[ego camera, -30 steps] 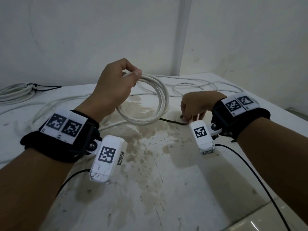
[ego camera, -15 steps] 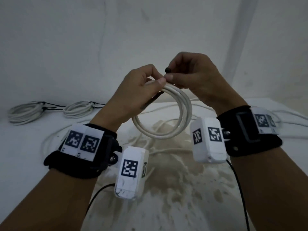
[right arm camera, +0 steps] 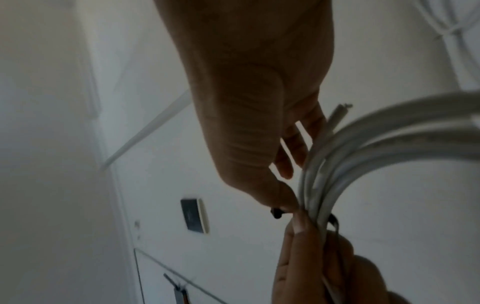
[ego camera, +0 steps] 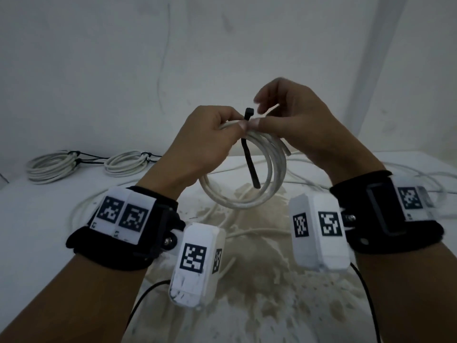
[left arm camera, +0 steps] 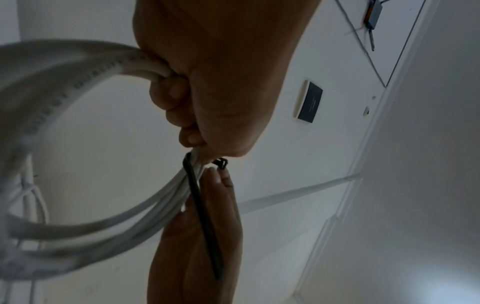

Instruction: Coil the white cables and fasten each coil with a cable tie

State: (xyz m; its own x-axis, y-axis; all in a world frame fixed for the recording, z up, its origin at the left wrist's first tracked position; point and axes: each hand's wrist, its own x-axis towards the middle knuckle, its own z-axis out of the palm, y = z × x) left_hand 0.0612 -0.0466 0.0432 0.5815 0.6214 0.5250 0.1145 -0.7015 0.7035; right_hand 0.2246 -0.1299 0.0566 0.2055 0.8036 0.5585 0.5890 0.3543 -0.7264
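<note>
- The left hand (ego camera: 207,142) was raised above the tabletop (ego camera: 37,214), its fingers curled round the top of a coil (ego camera: 247,194) of white cable, which hung below it as a loose ring of several turns.
- A black cable tie (ego camera: 251,154) lay across the coil at the grip: its square head stood up just above the two thumbs, and its strap hung down through the ring, ending short of the ring's lower arc.
- The right hand (ego camera: 296,125) met the left at the top of the coil, thumb tip against the cable beside the tie; the thumb and a finger appeared to pinch the tie near its head, while the other fingers (right arm camera: 298,144) were spread loosely behind the coil.
- In the left wrist view the strap (left arm camera: 202,209) ran down along the right hand's fingers, beside the cable strands.
- One cut end of the cable (right arm camera: 337,115) stuck out from the bundle near the right hand's fingers.
- Two finished coils (ego camera: 52,167) (ego camera: 126,162), each bound with black ties, lay side by side near the far left edge of the tabletop.
- Loose white cable (ego camera: 420,174) trailed over the tabletop toward the right edge, and a brownish stain (ego camera: 259,280) covered the middle.
</note>
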